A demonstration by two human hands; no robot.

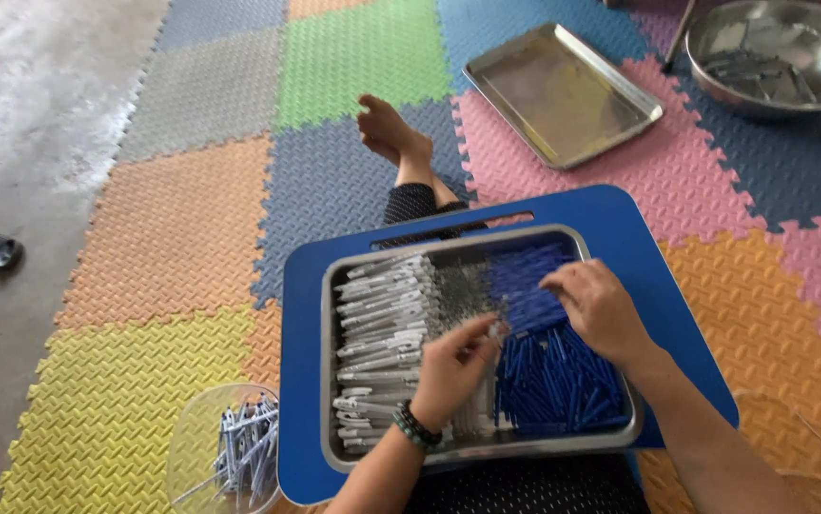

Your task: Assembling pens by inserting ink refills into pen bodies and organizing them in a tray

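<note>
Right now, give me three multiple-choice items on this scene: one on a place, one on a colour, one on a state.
1. Where do the blue tubes lie in the metal tray?
A. On its right side
B. On its left side
C. Outside it, on the mat

2. What colour is the lap board under that tray?
A. Green
B. Blue
C. Orange

3. What is the state of the second steel tray farther off on the mat?
A. Heaped with parts
B. Turned upside down
C. Empty

Answers:
1 A: the blue tubes fill the right side, under the right hand, while the white pieces lie left.
2 B: blue shows all round the tray.
3 C: only its bare bottom shows.
</note>
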